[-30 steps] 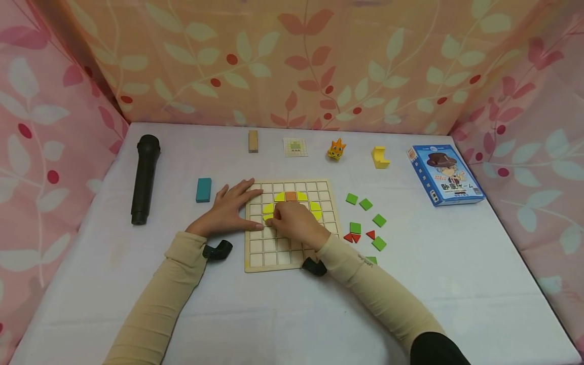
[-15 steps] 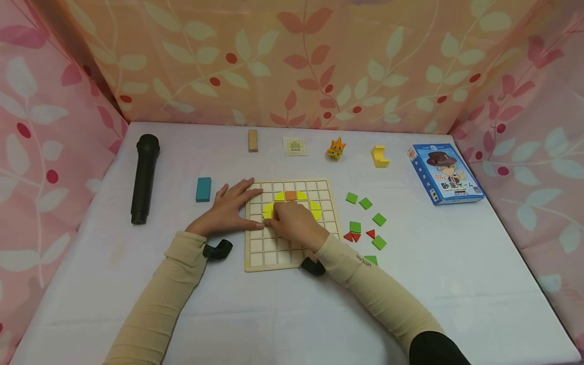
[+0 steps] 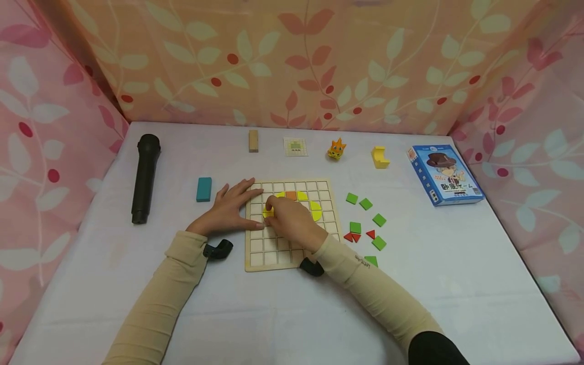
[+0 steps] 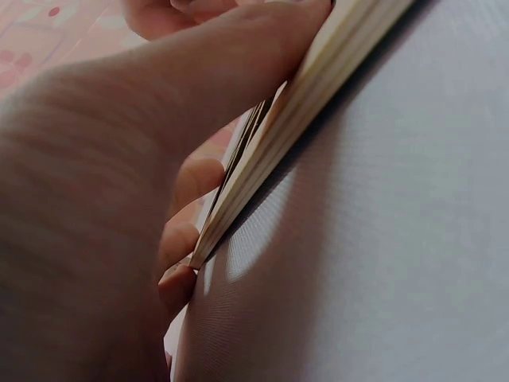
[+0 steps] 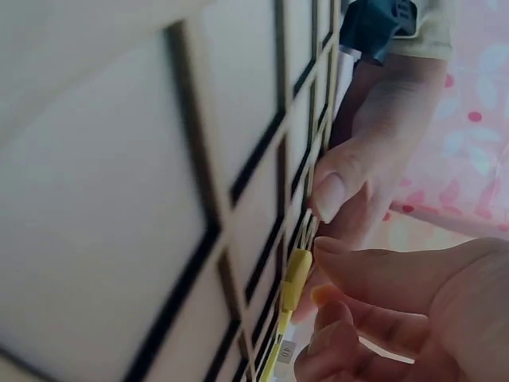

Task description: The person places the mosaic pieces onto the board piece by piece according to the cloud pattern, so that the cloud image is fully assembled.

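Left hand (image 3: 226, 209) spread, thumb and fingertips on the left edge of the wooden grid board (image 3: 270, 258), a teal block (image 3: 204, 189) lying near. Right hand (image 3: 294, 220) over the board's middle, fingers bent, thumb by the yellow pieces (image 3: 316, 210) set in the grid; whether it pinches 1 of them I cannot tell, spot partly hidden. Right of the board: 6 green squares (image 3: 379, 220) and 3 red triangles (image 3: 370, 234) in view.
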